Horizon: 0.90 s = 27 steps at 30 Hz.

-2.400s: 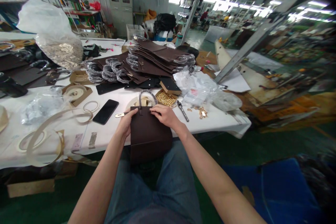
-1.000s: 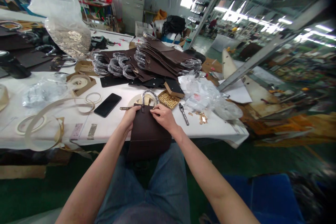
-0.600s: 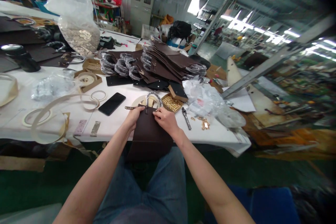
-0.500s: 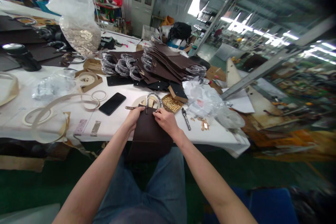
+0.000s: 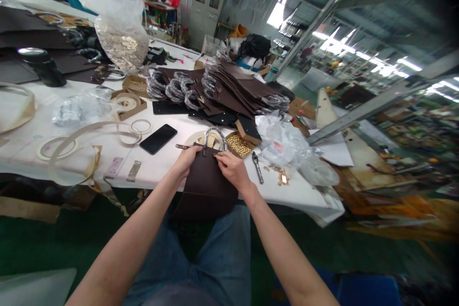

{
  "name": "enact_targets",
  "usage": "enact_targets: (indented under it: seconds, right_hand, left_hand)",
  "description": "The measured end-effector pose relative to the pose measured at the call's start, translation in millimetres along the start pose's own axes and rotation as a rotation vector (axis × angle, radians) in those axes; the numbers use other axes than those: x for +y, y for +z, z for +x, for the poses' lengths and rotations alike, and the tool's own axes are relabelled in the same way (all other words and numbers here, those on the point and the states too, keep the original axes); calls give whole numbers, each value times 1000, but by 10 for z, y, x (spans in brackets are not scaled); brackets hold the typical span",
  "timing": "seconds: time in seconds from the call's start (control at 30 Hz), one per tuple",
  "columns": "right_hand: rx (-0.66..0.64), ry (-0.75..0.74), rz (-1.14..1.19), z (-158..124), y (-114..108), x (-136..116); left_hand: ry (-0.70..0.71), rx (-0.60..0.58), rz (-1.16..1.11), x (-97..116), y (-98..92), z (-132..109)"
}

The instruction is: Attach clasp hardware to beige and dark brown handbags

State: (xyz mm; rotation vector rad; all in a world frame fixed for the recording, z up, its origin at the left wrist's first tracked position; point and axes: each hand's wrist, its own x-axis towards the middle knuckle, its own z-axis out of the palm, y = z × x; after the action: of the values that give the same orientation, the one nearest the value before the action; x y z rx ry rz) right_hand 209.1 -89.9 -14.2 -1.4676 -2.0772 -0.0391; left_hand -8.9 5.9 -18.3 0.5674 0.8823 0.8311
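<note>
A dark brown leather bag panel (image 5: 204,181) hangs over the table's near edge, against my lap. Its curved handle (image 5: 216,132), wrapped in clear plastic, stands up from the top edge. My left hand (image 5: 185,161) is closed on the panel's upper left edge. A narrow brown strap with a metal end (image 5: 182,147) sticks out to the left above that hand. At the upper right of the panel, my right hand (image 5: 232,168) pinches a small gold-coloured metal piece (image 5: 215,155) against the leather near the handle's base. Its exact shape is partly hidden by the fingers.
Behind the panel lie a tape roll (image 5: 195,139) and a box of gold studs (image 5: 239,145). A punch-like metal tool (image 5: 257,168) and gold plates (image 5: 283,177) are to the right. A phone (image 5: 158,138) is left; stacked brown panels (image 5: 236,83) lie farther back.
The view has shifted slightly, so the table items appear a little farther right. Both hands keep their places on the panel; the gold piece at my right fingertips shows more clearly.
</note>
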Motion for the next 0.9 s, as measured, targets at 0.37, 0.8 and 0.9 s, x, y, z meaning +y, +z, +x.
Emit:
enact_targets:
  seconds: [0.37, 0.8, 0.9]
  right_hand:
    - [-66, -7, -143, 56, 83, 5]
    - [-7, -11, -274, 52, 147, -114]
    - [2, 1, -300, 51, 188, -154]
  left_hand:
    - [31, -10, -59, -72, -17, 88]
    - [33, -8, -62, -60, -17, 69]
    - [28, -1, -55, -76, -14, 82]
